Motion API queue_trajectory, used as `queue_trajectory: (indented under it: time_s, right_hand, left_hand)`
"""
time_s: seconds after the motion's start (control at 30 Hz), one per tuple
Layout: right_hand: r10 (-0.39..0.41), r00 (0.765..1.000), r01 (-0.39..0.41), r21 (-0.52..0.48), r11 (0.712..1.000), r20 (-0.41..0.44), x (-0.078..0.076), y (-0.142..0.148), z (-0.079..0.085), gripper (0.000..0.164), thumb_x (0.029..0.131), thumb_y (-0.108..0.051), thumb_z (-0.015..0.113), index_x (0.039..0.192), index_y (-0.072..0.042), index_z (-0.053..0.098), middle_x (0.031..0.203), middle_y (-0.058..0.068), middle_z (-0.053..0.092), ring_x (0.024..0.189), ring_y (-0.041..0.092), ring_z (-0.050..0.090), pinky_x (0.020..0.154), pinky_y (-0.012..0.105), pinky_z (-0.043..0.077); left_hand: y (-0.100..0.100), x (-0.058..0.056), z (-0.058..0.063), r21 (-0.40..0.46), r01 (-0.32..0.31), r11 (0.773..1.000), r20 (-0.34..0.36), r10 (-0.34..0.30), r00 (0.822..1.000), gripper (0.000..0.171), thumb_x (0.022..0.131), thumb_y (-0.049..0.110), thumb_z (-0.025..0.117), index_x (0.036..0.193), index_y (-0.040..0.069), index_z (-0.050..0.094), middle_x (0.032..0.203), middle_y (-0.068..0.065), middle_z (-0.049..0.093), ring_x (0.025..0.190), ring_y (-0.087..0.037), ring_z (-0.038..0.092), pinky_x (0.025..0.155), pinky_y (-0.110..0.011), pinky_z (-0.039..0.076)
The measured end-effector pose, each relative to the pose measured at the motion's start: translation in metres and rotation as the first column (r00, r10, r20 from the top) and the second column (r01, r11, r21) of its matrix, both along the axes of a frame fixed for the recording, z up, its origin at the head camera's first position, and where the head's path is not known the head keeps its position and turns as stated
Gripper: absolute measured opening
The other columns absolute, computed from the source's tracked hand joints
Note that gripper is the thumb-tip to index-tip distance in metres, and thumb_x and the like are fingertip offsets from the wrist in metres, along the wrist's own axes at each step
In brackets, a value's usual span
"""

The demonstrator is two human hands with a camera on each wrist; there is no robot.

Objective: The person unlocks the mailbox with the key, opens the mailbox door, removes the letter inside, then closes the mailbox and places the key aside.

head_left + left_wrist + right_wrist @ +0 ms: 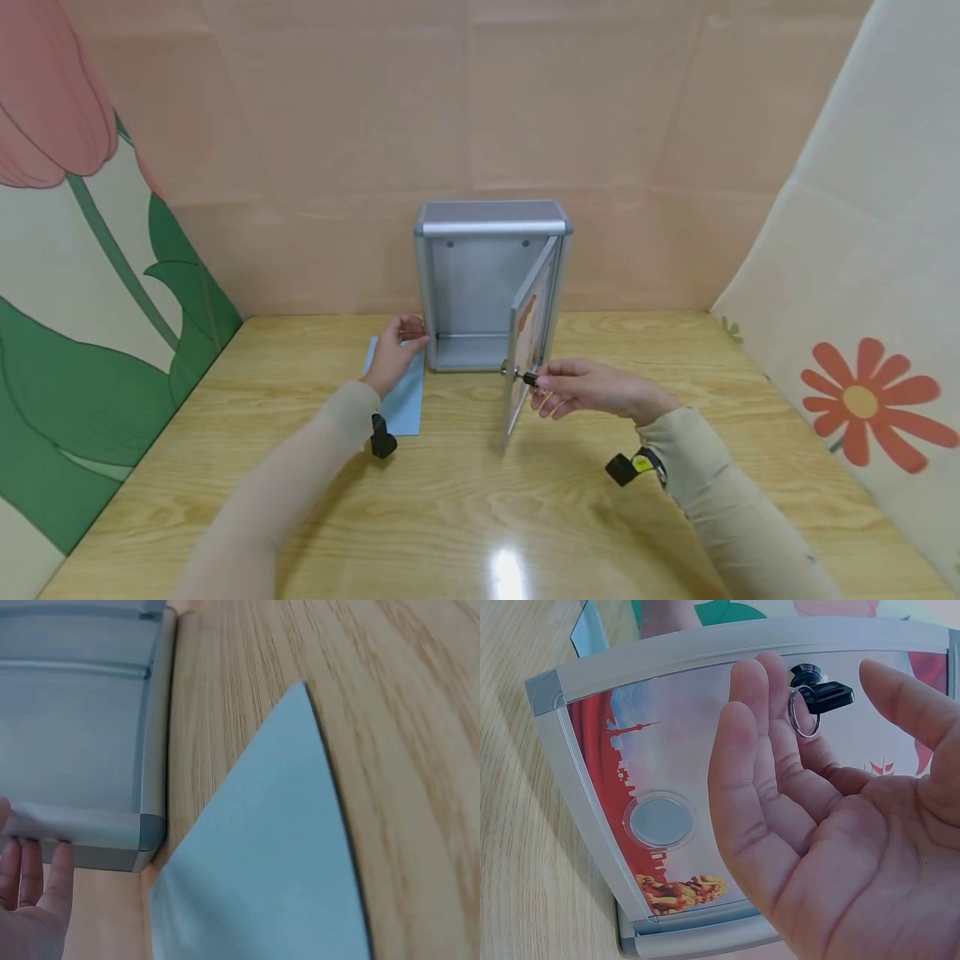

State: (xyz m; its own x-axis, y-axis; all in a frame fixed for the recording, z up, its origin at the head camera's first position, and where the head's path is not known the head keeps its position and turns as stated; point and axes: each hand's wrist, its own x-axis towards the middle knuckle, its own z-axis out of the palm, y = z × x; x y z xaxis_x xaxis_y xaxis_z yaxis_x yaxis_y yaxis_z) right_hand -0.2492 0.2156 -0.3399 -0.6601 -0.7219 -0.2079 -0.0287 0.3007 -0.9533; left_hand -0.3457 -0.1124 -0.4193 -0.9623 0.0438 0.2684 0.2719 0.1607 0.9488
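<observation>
A silver-grey wall box point(491, 214) stands upright, its hinged door point(527, 325) swung out on the right. My left hand point(395, 354) holds the box's left frame edge, thumb in front and fingers along the outer side point(36, 881). A black key point(830, 697) sits in the door's lock, a metal ring point(793, 712) hanging from it. My right hand point(581, 390) is at the key; in the right wrist view the thumb point(889, 686) stands a little off it and the fingers curve loosely. A light-blue flat sheet point(405, 404) lies beneath the left wrist.
The wooden table point(465, 517) runs back to a peach cloth backdrop point(337, 125). Printed cloths with a tulip point(52, 92) and an orange flower point(860, 402) flank it. A printed picture and a round clear disc point(660, 823) are on the door's face.
</observation>
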Motion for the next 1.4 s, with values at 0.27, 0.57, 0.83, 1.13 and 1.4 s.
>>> queue_trajectory:
  time_s: [0.27,0.57,0.83,1.13,1.4]
  right_hand:
    - [-0.009,1.0,0.009,0.01,1.0,0.006,0.001,-0.001,0.001,0.035,0.103,-0.027,0.046,0.118,0.004,0.048,0.109,0.008,0.062,0.097,0.019,0.063,0.091,0.041,0.053]
    - [-0.054,0.998,0.054,0.007,0.999,0.011,-0.003,-0.011,-0.001,0.039,0.105,-0.03,0.041,0.12,0.004,0.049,0.107,0.009,0.063,0.096,0.019,0.064,0.089,0.037,0.053]
    - [-0.143,0.989,0.144,0.012,0.99,-0.041,-0.009,-0.048,-0.002,0.04,0.104,-0.027,0.043,0.12,0.009,0.05,0.103,0.014,0.064,0.089,0.021,0.065,0.084,0.036,0.055]
    - [-0.22,0.974,0.222,0.015,0.975,-0.055,-0.034,-0.088,-0.004,0.039,0.104,-0.027,0.043,0.116,0.009,0.053,0.105,0.021,0.064,0.082,0.016,0.065,0.091,0.046,0.053]
    - [-0.324,0.945,0.325,0.022,0.945,-0.043,-0.055,-0.114,-0.003,0.041,0.104,-0.032,0.044,0.121,0.004,0.055,0.102,0.012,0.063,0.086,0.018,0.064,0.096,0.048,0.05]
  left_hand:
    - [-0.002,-0.003,-0.002,-0.146,-0.022,0.989,-0.033,0.018,0.999,0.027,0.089,0.006,0.068,0.111,0.001,0.053,0.11,-0.016,0.061,0.107,-0.031,0.058,0.097,-0.043,0.046]
    - [-0.003,-0.003,-0.001,-0.211,-0.017,0.977,-0.038,0.009,0.999,0.027,0.091,0.011,0.068,0.111,0.004,0.052,0.11,-0.012,0.06,0.107,-0.029,0.057,0.095,-0.044,0.046]
    - [-0.004,-0.002,-0.002,-0.227,-0.019,0.974,-0.06,0.005,0.998,0.026,0.091,0.012,0.068,0.11,0.006,0.053,0.11,-0.011,0.06,0.105,-0.028,0.057,0.094,-0.044,0.046]
    - [-0.002,-0.002,-0.002,-0.216,-0.034,0.976,-0.097,0.014,0.995,0.023,0.09,0.006,0.068,0.109,0.002,0.054,0.106,-0.015,0.062,0.102,-0.029,0.059,0.093,-0.043,0.047]
    - [-0.002,-0.004,-0.002,-0.211,-0.05,0.976,-0.106,0.028,0.994,0.023,0.089,0.003,0.067,0.108,0.001,0.054,0.104,-0.017,0.062,0.101,-0.031,0.058,0.096,-0.05,0.045]
